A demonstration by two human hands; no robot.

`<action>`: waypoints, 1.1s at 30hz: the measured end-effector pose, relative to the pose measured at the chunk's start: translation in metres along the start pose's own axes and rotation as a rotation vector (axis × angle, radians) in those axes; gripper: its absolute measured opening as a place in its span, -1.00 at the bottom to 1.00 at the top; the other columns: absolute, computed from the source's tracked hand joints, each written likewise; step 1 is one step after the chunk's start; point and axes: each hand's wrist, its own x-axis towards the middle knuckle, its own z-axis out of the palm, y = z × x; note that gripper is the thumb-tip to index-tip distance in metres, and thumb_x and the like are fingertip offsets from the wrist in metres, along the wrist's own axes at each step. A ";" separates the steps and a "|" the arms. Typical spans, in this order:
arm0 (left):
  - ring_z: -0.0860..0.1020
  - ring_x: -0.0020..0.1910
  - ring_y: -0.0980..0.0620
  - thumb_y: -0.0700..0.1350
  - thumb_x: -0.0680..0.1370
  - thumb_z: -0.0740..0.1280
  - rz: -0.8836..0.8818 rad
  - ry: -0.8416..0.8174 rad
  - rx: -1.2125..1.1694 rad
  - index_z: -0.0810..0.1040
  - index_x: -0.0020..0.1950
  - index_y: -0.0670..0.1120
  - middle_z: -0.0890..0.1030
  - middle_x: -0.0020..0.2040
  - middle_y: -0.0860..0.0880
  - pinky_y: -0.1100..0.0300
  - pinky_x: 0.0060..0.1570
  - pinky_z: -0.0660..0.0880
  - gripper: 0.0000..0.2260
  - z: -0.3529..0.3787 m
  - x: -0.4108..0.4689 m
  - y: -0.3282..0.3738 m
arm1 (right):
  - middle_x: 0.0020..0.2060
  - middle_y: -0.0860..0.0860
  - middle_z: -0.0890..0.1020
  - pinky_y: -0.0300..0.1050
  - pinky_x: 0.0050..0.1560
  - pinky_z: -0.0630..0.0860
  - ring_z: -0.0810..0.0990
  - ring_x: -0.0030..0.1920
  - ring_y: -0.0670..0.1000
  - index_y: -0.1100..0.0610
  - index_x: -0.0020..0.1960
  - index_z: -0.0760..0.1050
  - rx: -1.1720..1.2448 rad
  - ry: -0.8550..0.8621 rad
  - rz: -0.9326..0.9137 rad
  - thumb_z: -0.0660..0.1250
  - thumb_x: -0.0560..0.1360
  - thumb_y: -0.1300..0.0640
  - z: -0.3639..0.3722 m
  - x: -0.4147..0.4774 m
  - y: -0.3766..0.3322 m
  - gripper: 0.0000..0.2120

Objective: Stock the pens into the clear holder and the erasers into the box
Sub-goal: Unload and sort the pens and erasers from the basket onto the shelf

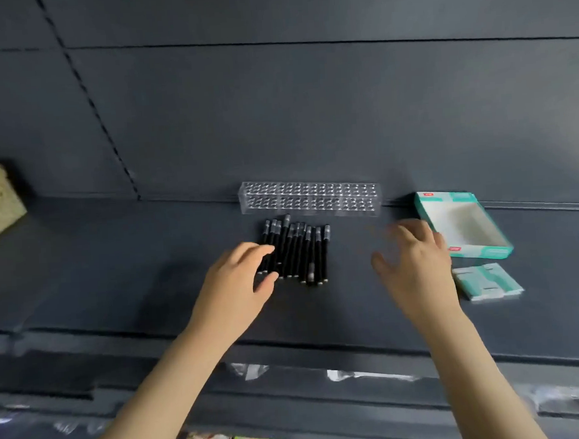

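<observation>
The left hand (240, 276) curves its fingers over the leftmost pens (303, 252), thumb at their near ends; whether it truly grips any I cannot tell. The right hand (416, 259), blurred, hovers spread and empty between pens and box (483, 252). These slim, smooth black barrels could roll or scatter on the hard shelf (114, 264) if nudged. Beyond the left fingertips, the rigid clear holder (310, 199) has many small holes, easy to miss. Wrapped erasers (487, 282) lie just right of the right hand

Pens (295, 251) before holder (310, 199) — box (463, 225) right, erasers (487, 282) nearer.
</observation>
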 end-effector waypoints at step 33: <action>0.37 0.34 0.01 0.02 0.61 0.27 -0.289 0.189 0.130 0.45 0.42 0.00 0.43 0.37 0.08 0.07 0.34 0.35 -0.63 -0.382 -0.027 -0.621 | 0.27 -0.07 0.55 -0.24 0.24 0.39 0.50 0.27 -0.08 0.06 0.39 0.42 0.444 -0.456 -0.549 0.35 0.54 -0.07 0.301 0.041 -0.729 -0.54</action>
